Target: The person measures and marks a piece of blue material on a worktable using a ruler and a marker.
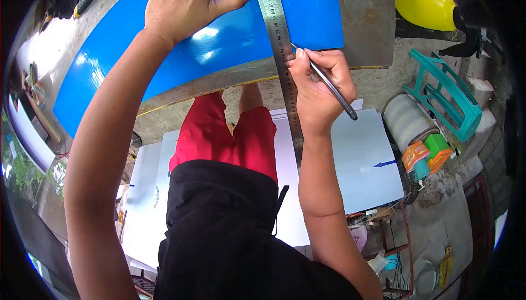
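A glossy blue sheet lies on a worktable, its near edge close to the table's front. Across it runs a long metal ruler, which sticks out past the front edge toward my body. My left hand rests flat on the sheet to the left of the ruler, fingers spread and thumb pointing at it; some fingertips are cut off by the top of the view. Just right of the ruler, my right hand grips a dark pen, with its tip at the ruler's right edge near the sheet's near edge.
Bare worktable surface shows right of the sheet. A yellow bottle-like container lies at the upper right, above a green plastic stool. A striped bin stands nearby. Behind me are pale panels, one with a blue arrow.
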Motion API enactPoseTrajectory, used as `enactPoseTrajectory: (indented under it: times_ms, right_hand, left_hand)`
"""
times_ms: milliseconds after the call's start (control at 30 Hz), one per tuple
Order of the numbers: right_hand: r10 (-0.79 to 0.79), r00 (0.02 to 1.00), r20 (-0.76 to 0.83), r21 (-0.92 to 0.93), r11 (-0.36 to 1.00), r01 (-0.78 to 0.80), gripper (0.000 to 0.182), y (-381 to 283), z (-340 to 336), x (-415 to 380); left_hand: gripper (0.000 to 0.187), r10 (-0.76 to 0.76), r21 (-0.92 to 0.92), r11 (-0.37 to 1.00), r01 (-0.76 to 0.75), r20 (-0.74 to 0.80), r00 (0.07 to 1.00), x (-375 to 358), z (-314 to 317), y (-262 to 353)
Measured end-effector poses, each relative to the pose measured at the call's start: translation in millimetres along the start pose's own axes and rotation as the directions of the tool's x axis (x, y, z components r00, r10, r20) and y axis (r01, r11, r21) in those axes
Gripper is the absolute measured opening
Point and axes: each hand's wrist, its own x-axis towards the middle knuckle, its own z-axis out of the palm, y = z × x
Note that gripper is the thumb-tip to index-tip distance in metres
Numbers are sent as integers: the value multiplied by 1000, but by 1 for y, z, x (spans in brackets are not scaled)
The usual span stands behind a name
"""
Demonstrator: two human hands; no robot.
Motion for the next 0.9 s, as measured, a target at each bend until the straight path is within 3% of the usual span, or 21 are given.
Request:
enactPoseTrajectory:
  times_ms: [900]
  right_hand:
    - [-16, 997, 74, -17, 1000, 17, 15, -6, -3, 0]
  left_hand:
    - [98, -1, 21, 1000, 1, 0, 1000, 0, 1, 1]
